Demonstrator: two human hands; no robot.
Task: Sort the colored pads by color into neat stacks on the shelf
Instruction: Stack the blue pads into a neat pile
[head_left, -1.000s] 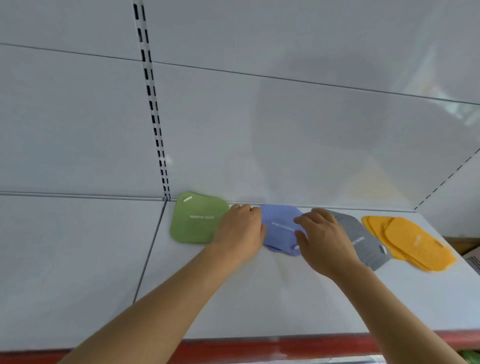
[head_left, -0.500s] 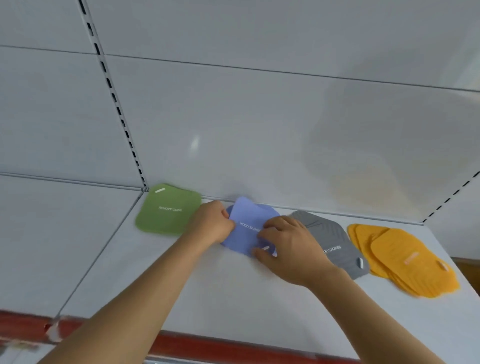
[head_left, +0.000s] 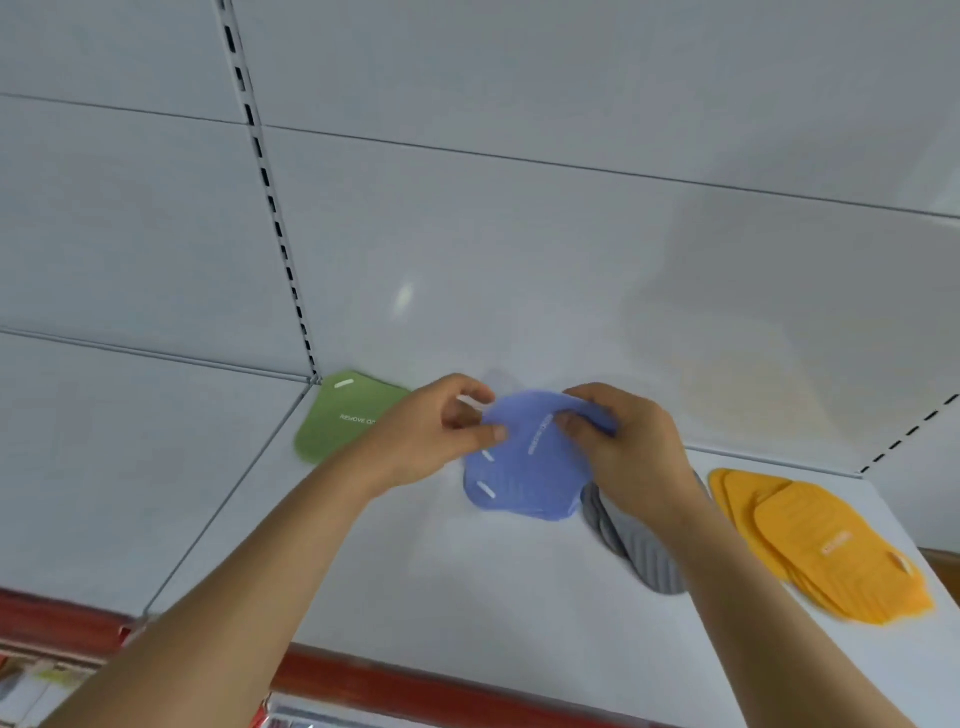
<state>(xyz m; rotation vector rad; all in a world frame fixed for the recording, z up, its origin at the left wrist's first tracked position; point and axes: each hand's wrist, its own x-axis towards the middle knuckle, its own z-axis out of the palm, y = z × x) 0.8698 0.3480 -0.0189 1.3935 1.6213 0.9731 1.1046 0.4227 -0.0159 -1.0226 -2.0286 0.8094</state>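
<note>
Both hands on the blue pads (head_left: 524, 467), mid-shelf (head_left: 415, 582). Left hand (head_left: 441, 431) pinches the left edge, thumb on top; right hand (head_left: 628, 447) closes fingers over the upper right edge. Top blue pad is raised off the ones under it. Green pad (head_left: 343, 421) flat at back left corner. Grey pads (head_left: 628, 551) partly under right forearm. Orange pads (head_left: 826, 551) fanned loosely at right.

green pad (head_left: 347, 420): our left hand (head_left: 434, 434) hides its right side and cuts its print short.
grey pads (head_left: 631, 553): mid-right, our right hand (head_left: 626, 449) and forearm cover most.
blue pads (head_left: 524, 467): we cannot count them.
</note>
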